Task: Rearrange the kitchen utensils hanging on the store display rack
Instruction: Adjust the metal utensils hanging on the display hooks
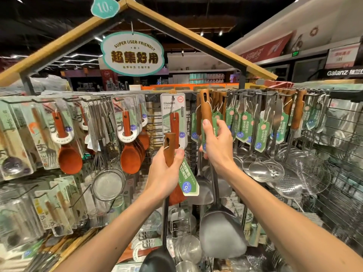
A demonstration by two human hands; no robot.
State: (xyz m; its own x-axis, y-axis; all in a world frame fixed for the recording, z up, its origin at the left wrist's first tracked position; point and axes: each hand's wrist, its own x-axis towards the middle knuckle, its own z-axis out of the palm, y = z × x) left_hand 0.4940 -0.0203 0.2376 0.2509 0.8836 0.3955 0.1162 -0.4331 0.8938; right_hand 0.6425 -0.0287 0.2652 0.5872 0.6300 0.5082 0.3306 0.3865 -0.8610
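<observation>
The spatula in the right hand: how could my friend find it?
Under the wooden roof frame hangs a rack of utensils. In front of its middle, the right hand grips a spatula by its wooden handle. Unlike the ladle in the left hand, with its dark round bowl, it ends in a flat, pale steel blade.

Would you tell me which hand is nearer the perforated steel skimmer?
Right. The right hand is left of the skimmer; the left hand is farther left.

Black ladle (158, 259), bowl partly beyond the bottom edge.
</observation>
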